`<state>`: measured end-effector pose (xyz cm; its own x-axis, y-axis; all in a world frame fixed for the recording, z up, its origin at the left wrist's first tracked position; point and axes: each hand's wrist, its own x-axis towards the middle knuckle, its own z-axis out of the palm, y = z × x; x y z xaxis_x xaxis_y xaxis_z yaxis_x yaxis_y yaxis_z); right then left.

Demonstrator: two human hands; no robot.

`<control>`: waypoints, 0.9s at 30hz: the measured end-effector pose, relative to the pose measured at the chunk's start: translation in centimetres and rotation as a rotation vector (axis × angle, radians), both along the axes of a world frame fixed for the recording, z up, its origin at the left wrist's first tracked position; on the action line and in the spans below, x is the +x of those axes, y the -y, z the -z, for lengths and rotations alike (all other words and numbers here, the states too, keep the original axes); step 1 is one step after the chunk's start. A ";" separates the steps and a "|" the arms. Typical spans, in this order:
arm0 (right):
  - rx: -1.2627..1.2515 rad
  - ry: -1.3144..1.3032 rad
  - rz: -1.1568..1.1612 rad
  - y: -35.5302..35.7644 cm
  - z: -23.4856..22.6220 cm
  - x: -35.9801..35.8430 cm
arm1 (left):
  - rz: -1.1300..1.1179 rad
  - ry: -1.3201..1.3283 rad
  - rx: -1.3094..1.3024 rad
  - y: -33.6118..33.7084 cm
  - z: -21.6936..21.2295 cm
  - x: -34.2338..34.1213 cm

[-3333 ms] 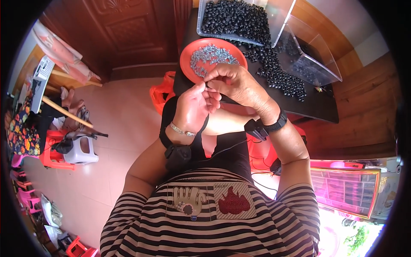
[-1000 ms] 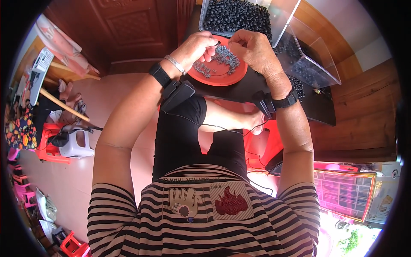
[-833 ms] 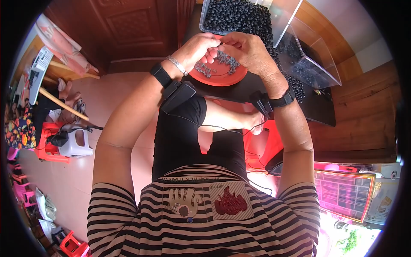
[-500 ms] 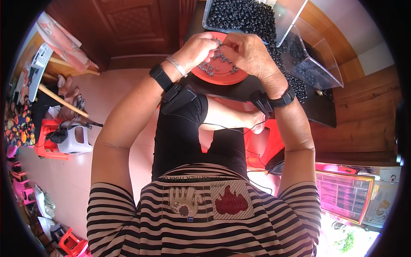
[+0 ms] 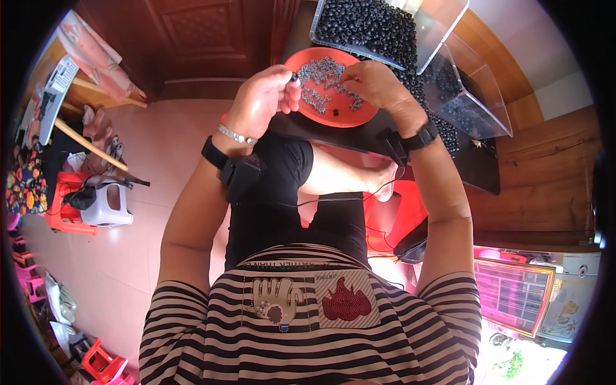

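Note:
A round red plate (image 5: 359,115) with several small silver metal parts and a black ring lies on the dark table (image 5: 475,167). My left hand (image 5: 264,97) hovers at the plate's left rim, fingertips pinched on a small dark ring. My right hand (image 5: 371,82) rests over the plate's right half, fingertips down among the silver parts; whether it holds one I cannot tell. Both wrists carry black bands.
A clear bin (image 5: 378,29) full of black rings stands behind the plate, with a second clear bin (image 5: 471,96) tipped at its right and loose black rings spilled beside it. Red and white plastic stools (image 5: 96,205) stand on the tiled floor at left. A wooden door (image 5: 205,38) is behind.
Both hands have come down from a joined hold above the plate and moved apart, the left to the plate's left rim, the right onto the silver parts.

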<state>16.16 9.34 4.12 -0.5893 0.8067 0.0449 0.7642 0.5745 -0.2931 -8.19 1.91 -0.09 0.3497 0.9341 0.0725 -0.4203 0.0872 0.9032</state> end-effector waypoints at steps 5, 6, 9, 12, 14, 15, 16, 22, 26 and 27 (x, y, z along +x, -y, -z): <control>0.135 0.210 0.008 0.1 0.8 -2.0 | -0.017 0.058 -0.089 1.9 1.0 -0.1; 0.157 0.257 0.029 0.2 0.7 -2.2 | -0.020 0.051 -0.103 2.1 1.1 0.0; 0.230 0.179 -0.038 0.1 1.8 -2.5 | -0.010 0.060 -0.112 2.7 1.2 0.2; 0.291 0.197 -0.058 0.2 2.3 -2.5 | -0.005 0.059 -0.104 3.1 1.2 0.4; 0.335 0.206 -0.069 -0.1 2.8 -2.3 | -0.002 0.058 -0.105 3.3 1.3 0.7; 0.375 0.215 -0.082 0.1 2.6 -2.5 | -0.002 0.056 -0.110 3.4 1.4 0.9; 0.376 0.214 -0.081 0.3 2.4 -2.6 | -0.001 0.055 -0.108 3.5 1.4 1.0; 0.068 0.151 0.055 0.3 0.2 -1.7 | 0.050 0.116 -0.167 3.8 1.2 1.8; -0.357 -0.666 0.072 3.0 -1.0 -0.5 | 0.103 0.287 -0.185 4.0 0.7 2.3; -0.486 -0.888 0.018 4.2 -1.3 -0.5 | 0.122 0.344 -0.182 4.2 0.5 2.5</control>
